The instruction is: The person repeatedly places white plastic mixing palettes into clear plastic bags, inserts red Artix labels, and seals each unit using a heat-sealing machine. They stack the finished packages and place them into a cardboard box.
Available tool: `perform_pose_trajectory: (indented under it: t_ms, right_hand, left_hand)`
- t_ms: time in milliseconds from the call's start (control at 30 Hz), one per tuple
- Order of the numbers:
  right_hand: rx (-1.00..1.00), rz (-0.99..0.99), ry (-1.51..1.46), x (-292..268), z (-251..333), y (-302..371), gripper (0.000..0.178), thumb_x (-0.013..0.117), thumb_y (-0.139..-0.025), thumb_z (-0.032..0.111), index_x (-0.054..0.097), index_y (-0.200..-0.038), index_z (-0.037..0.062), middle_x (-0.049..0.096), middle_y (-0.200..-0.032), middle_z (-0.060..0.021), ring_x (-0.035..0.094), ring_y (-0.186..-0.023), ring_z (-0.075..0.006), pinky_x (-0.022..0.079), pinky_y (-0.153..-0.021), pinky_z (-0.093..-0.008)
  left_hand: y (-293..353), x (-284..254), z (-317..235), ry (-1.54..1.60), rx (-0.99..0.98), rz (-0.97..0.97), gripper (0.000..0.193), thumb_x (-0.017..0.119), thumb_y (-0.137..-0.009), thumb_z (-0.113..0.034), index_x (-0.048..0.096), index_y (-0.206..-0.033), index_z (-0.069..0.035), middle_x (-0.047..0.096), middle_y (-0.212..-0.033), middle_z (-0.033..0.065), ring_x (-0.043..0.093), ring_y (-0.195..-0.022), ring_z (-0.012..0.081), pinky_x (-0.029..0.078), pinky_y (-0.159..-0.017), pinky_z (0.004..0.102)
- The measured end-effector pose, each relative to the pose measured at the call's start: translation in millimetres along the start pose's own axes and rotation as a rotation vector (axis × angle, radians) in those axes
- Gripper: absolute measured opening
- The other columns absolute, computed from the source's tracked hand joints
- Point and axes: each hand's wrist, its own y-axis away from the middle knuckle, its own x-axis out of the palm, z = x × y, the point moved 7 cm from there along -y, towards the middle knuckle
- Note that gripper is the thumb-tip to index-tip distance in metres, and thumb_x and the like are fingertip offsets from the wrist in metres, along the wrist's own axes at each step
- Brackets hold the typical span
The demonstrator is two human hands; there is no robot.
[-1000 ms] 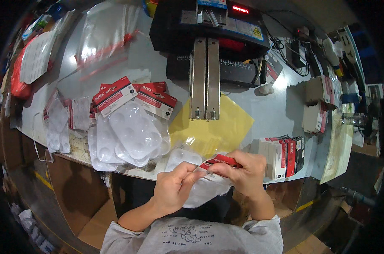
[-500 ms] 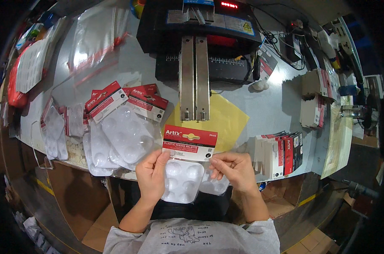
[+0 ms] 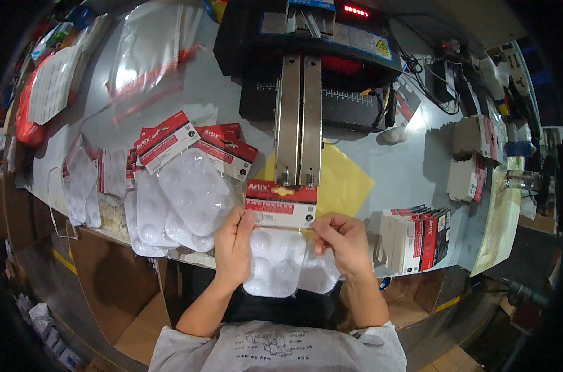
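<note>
A bagged white plastic mixing palette (image 3: 274, 263) with round wells hangs below a red and white header card (image 3: 280, 214). My left hand (image 3: 235, 245) pinches the left side of the card and bag between thumb and fingers. At the card's lower right corner, my right hand (image 3: 345, 243) is closed, fingertips pinching the bag's edge. The card's top edge meets the lower ends of two metal bars (image 3: 299, 124) that reach out from a black machine (image 3: 331, 68). Behind the held palette, a second white palette (image 3: 319, 276) shows partly at the table edge.
Carded palettes (image 3: 191, 192) lie piled on the left, with more bagged pieces (image 3: 82, 186) beyond. A stack of folded header cards (image 3: 415, 242) stands at right, other card stacks (image 3: 467, 158) farther back. A yellow sheet (image 3: 343, 180) lies under the bars. Clear bags (image 3: 148, 49) lie far left.
Both hands have moved the card up to the ends of the metal bars, closing the small gap. The whole view has shifted slightly. Both hands keep their grip.
</note>
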Motion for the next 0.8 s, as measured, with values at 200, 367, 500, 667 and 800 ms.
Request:
perform_pose_trajectory:
  t_ms: [200,367,500,667,800]
  right_hand:
    - [-0.041,-0.037,-0.045,1.0,5.1,-15.4,0.015,0.062,-0.085,0.01,0.061,-0.078,-0.0029,0.059,-0.065,-0.0062,0.054,-0.051,-0.0116,0.043,-0.048,-0.0229]
    - [-0.057,-0.071,-0.033,-1.1,2.1,-17.9,0.013,0.061,-0.085,0.009,0.062,-0.081,-0.003,0.059,-0.067,-0.0063,0.054,-0.052,-0.0114,0.044,-0.049,-0.023]
    - [-0.067,-0.06,-0.037,1.3,9.5,-16.0,0.014,0.06,-0.087,0.01,0.062,-0.082,-0.0035,0.06,-0.067,-0.0051,0.055,-0.056,-0.0103,0.045,-0.053,-0.0235]
    - [-0.238,-0.108,0.025,-2.6,21.0,-36.0,0.014,0.059,-0.088,0.01,0.063,-0.084,-0.0035,0.061,-0.069,-0.0055,0.055,-0.056,-0.0095,0.046,-0.054,-0.023]
    - [-0.23,-0.098,0.025,-3.5,15.2,-47.5,0.014,0.059,-0.088,0.01,0.063,-0.086,-0.0032,0.062,-0.07,-0.0053,0.056,-0.057,-0.0091,0.047,-0.056,-0.0226]
  left_hand:
    - [-20.5,6.7,9.6,0.138,-0.034,-0.003,0.024,0.043,-0.097,-0.017,0.053,-0.084,0.0,0.052,-0.077,0.0012,0.043,-0.074,0.0077,0.037,-0.07,0.0231]
    - [-21.6,9.3,4.1,0.018,0.033,-0.019,0.023,0.044,-0.096,-0.017,0.049,-0.08,-0.001,0.047,-0.073,0.0001,0.041,-0.071,0.0081,0.037,-0.068,0.0237]
    - [-17.9,6.4,0.9,0.023,-0.024,0.001,0.024,0.044,-0.096,-0.017,0.048,-0.079,-0.001,0.046,-0.07,0.0011,0.04,-0.07,0.0088,0.036,-0.067,0.0246]
    - [-40.6,13.6,-13.9,-0.042,0.123,-0.023,0.025,0.044,-0.096,-0.018,0.047,-0.079,0.0,0.045,-0.069,0.002,0.039,-0.069,0.0087,0.036,-0.066,0.0245]
    - [-51.1,13.1,0.7,-0.037,0.083,-0.048,0.025,0.044,-0.097,-0.02,0.048,-0.081,0.0,0.047,-0.071,0.0034,0.041,-0.069,0.0107,0.037,-0.067,0.0252]
